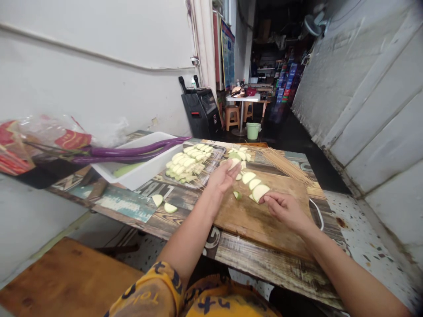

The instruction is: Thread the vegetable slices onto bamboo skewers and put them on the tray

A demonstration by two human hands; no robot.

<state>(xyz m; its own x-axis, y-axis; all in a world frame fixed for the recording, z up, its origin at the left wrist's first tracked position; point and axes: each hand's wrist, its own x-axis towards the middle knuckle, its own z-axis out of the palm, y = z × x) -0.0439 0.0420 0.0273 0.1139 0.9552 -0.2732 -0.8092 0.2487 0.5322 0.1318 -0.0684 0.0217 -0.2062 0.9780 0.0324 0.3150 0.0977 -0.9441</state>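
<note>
Half-round, pale slices with green skin, possibly zucchini, are in both of my hands. My left hand (223,177), palm turned up, holds one slice (234,163) at its fingertips. The fingers of my right hand (284,210) pinch the near end of a row of slices (254,184), which slants toward the left hand. The row looks threaded, but no stick shows clearly between the slices. Below lies a wooden cutting board (277,233) with a small green-skinned piece (237,195) on it. More cut slices (240,152) are heaped beyond my left hand.
Left of the board, a clear tray (214,154) holds several skewers of slices (188,163). Bamboo sticks (287,165) lie at the right. Purple eggplants (139,149) rest across a white tub (132,178). Two loose slices (164,204) lie near the table's front edge.
</note>
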